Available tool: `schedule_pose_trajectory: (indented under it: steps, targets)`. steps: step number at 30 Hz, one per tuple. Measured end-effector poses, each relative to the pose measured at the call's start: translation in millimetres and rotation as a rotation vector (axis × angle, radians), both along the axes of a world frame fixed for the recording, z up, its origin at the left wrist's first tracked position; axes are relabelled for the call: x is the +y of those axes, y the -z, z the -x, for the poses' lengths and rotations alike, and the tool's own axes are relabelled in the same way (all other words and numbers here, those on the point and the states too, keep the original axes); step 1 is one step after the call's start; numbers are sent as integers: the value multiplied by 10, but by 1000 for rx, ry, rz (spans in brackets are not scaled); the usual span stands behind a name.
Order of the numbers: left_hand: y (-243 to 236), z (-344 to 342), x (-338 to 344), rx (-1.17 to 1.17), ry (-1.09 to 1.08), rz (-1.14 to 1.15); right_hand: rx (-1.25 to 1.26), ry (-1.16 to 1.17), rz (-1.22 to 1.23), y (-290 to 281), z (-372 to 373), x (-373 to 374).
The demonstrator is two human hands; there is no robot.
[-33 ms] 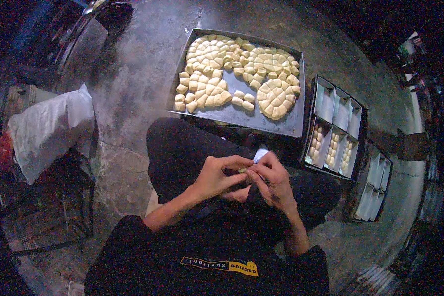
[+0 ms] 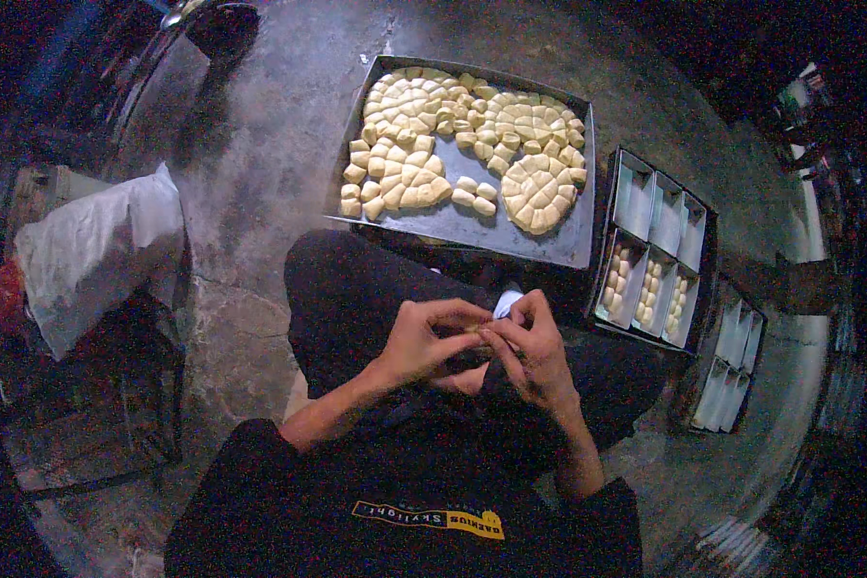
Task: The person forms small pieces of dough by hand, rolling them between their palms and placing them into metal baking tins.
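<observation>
My left hand [image 2: 422, 339] and my right hand [image 2: 536, 354] meet above my lap, thumbs and fingers pinched together at the tips. Between them is a small pale piece of dough [image 2: 479, 328], mostly covered by the fingers. Beyond my knees lies a large metal tray [image 2: 491, 232] of cut dough. Scored dough rounds [image 2: 539, 196] and loose chunks fill its far part and sides. A small cluster of smooth dough pieces [image 2: 474, 196] sits near the tray's middle.
To the right stands a dark tray of loaf tins [image 2: 664, 219]; the nearer tins hold rows of small dough balls [image 2: 648, 291]. Another set of tins [image 2: 729, 361] lies farther right. A white sack [image 2: 101, 250] rests on a stand at the left, above the concrete floor [image 2: 236, 193].
My fingers have shifted slightly around the dough, and the right hand's upper fingers look sharper than before. Trays and tins stay where they were.
</observation>
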State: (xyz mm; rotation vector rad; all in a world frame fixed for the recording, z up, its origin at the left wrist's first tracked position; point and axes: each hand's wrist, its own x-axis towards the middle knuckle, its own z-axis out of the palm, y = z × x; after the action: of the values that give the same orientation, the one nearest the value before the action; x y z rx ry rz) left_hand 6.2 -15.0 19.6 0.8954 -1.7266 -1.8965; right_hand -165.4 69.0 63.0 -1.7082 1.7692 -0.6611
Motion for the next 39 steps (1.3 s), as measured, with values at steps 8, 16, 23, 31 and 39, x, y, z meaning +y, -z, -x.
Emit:
schedule_pose_trajectory:
  steps: [8,16,23,31,39]
  targets:
    - [418,152,-324,183,-288,-344,386,-307,346,257,-30,-311]
    - [515,511,-978,-568,-50,582,-187,-10,-110,1039,873,-1384]
    - [806,436,-1189,-396,-99,435,258,72,169,2008,995,-1562]
    - [733,406,-1309,112,-561,-22,73,-139,73,1484,472,-1890]
    - [1267,193,-1576,279,-789,-225,66,-190,80,1881,359,-2147]
